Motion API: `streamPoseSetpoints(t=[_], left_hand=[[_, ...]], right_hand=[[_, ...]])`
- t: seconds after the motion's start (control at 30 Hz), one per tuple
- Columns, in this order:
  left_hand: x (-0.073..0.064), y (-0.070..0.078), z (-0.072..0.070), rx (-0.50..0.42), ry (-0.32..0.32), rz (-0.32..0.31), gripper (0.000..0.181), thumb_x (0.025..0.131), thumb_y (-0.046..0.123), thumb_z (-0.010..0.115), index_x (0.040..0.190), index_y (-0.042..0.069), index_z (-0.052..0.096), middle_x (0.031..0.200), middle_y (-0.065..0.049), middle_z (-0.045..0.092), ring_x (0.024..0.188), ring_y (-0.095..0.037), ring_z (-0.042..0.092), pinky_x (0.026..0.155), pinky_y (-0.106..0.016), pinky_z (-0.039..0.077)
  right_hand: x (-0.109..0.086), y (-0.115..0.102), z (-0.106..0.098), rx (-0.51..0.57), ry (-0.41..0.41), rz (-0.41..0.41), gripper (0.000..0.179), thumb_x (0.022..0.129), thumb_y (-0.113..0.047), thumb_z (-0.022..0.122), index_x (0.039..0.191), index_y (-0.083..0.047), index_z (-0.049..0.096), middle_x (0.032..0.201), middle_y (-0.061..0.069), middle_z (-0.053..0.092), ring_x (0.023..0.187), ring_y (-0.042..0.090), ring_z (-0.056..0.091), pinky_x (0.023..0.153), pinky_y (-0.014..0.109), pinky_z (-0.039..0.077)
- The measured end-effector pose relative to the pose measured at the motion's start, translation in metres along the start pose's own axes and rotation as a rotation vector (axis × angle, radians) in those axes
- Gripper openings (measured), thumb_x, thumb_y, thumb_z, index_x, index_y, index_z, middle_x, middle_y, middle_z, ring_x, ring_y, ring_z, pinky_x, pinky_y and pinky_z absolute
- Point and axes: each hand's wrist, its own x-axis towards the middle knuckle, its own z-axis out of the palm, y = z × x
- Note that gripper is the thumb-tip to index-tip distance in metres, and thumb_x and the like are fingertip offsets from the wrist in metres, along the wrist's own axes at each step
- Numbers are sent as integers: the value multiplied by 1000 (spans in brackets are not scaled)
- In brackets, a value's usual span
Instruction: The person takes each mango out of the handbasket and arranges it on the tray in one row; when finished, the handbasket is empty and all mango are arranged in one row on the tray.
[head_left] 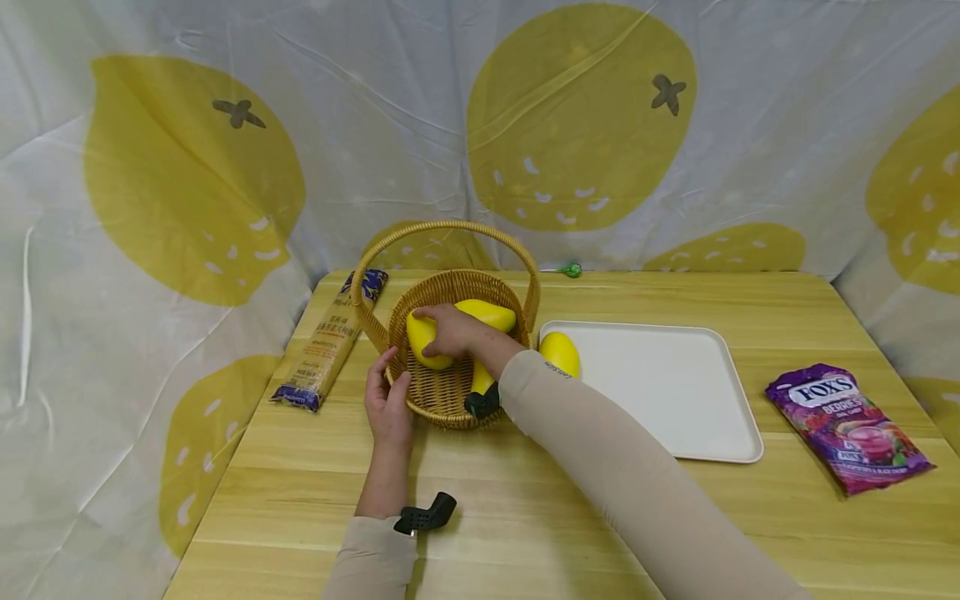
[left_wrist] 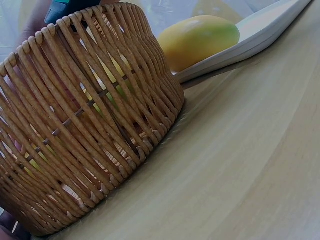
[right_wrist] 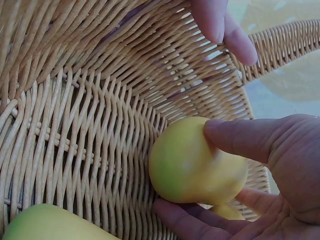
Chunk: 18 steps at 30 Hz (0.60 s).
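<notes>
A wicker basket (head_left: 442,400) with a tall arched handle stands on the table. My left hand (head_left: 387,408) holds its left front rim, and fingertips (right_wrist: 212,20) show over the edge in the right wrist view. Inside the basket my right hand (head_left: 456,332) grips a yellow-green mango (right_wrist: 182,160) between thumb and fingers, near the left wall. A second mango (head_left: 491,314) lies behind that hand. Another yellow fruit (head_left: 482,377) is partly covered by the right wrist and its camera. One more mango (left_wrist: 200,40) rests on the left end of the white tray (head_left: 660,392).
Left of the basket lies a long pasta packet (head_left: 330,342). A purple FOX'S candy bag (head_left: 847,429) is at the far right, beyond the tray. A small green item (head_left: 573,270) sits at the table's back edge, before a lemon-print cloth (head_left: 375,125).
</notes>
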Motion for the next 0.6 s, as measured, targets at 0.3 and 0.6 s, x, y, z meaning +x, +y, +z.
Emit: streamPoseSetpoints(t=[0.3, 0.6], left_hand=[[0, 0, 0, 13, 7, -4, 44, 97, 0, 51, 140, -3, 51, 154, -8, 45, 145, -20, 38, 103, -15, 42], [-1, 1, 0, 23, 4, -9, 43, 97, 0, 51, 141, -2, 51, 156, -10, 43, 146, -23, 37, 101, -15, 44]], right_hand=[[-2, -1, -1, -5, 8, -2, 69, 95, -19, 71, 157, -23, 41, 164, 11, 35, 150, 29, 36, 117, 44, 41], [-10, -2, -7, -2, 17, -33, 71, 94, -21, 74, 157, -24, 42, 162, 13, 37, 132, 27, 51, 97, 37, 51]])
